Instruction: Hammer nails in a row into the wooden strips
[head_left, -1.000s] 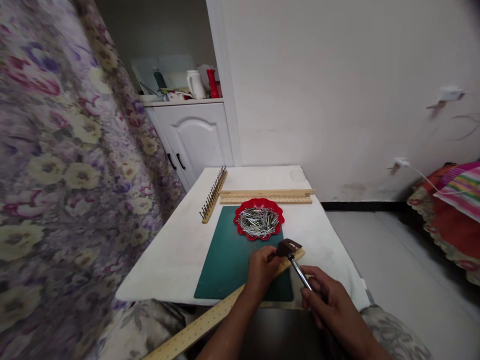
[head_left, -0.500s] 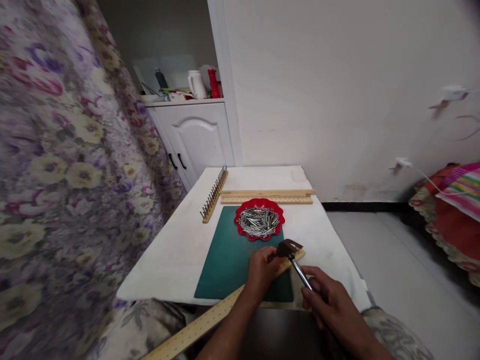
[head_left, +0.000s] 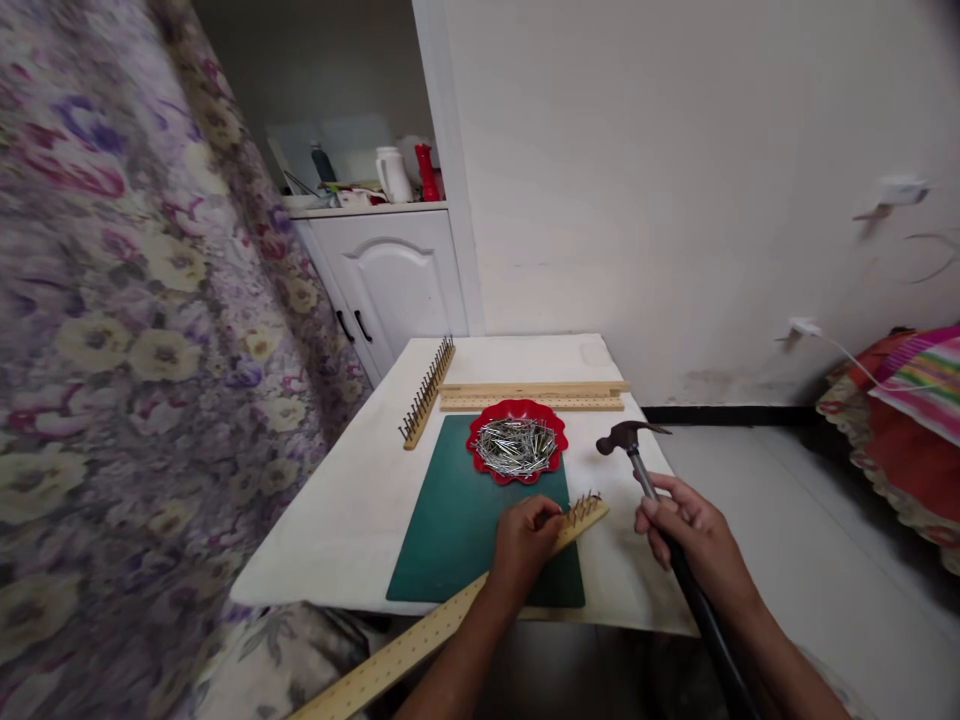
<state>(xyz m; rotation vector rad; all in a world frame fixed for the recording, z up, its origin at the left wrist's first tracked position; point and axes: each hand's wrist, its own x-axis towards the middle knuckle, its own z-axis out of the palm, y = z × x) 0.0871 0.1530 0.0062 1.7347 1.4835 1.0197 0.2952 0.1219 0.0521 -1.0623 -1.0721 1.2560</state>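
Note:
My left hand (head_left: 529,535) is closed in a pinch at the wooden strip (head_left: 442,625), apparently on a nail mostly hidden by the fingers. Just right of the fingertips, several nails (head_left: 581,510) stand in the strip's far end. The strip is pre-drilled with holes and slants from the lower left across the green mat (head_left: 442,540). My right hand (head_left: 686,520) grips a claw hammer (head_left: 622,437) by its shaft, with the dark head raised to the right of the strip. A red scalloped dish (head_left: 555,462) full of loose nails (head_left: 517,445) sits on the mat behind my left hand.
A wooden strip with upright nails (head_left: 429,392) lies at the table's left rear. More wooden strips (head_left: 532,390) lie behind the dish on the white-covered table (head_left: 322,520). A floral curtain (head_left: 165,350) hangs at the left, and a wall (head_left: 637,200) rises behind.
My right hand has lifted the hammer up and to the right, off the spot by my left fingertips, uncovering the standing nails. My left hand has stayed in place.

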